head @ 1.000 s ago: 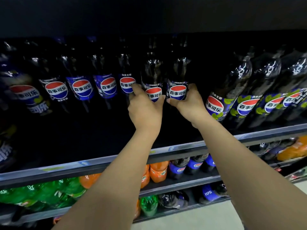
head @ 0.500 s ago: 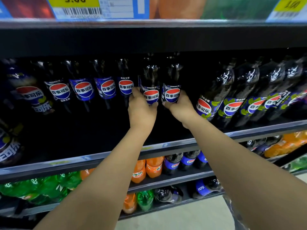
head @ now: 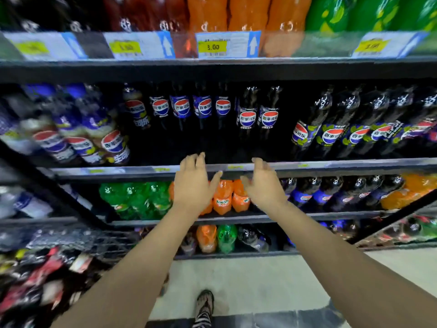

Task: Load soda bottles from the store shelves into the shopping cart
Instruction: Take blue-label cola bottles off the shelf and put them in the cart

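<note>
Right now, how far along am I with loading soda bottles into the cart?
Done: nothing I can confirm. The wire shopping cart holds blurred colourful packs, with no clear soda bottle. In hand: nothing. The left hand and right hand are both open before the shelf edge, below two dark plastic cola bottles. Left: grip those and carry them to the cart.
</note>
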A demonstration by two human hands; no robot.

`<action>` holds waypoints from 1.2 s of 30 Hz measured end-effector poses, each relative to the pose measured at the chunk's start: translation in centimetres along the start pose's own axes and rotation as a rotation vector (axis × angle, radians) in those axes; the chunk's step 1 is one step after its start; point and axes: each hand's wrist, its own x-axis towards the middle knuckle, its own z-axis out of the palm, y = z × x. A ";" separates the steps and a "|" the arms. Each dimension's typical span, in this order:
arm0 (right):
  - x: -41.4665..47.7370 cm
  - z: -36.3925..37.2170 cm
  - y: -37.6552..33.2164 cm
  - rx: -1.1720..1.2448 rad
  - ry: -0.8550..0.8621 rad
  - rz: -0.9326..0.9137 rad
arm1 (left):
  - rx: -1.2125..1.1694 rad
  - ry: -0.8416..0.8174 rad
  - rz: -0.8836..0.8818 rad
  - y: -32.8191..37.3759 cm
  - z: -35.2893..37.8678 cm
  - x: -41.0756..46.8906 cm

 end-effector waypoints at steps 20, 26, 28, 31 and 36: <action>-21.1 19.4 -16.2 -0.145 -0.591 -0.362 | 0.283 -0.370 -0.733 -21.3 -4.5 -32.3; -24.0 24.7 -20.0 -0.186 -0.724 -0.391 | 0.253 -0.413 -0.884 -25.9 -6.0 -35.9; -24.4 26.3 -21.3 -0.195 -0.760 -0.366 | 0.260 -0.439 -0.895 -28.1 -6.5 -36.2; -24.5 28.8 -23.1 -0.192 -0.785 -0.291 | 0.248 -0.506 -0.916 -32.1 -6.9 -36.1; -24.9 33.5 -25.5 -0.160 -0.817 -0.054 | 0.192 -0.654 -0.908 -39.8 -6.1 -35.4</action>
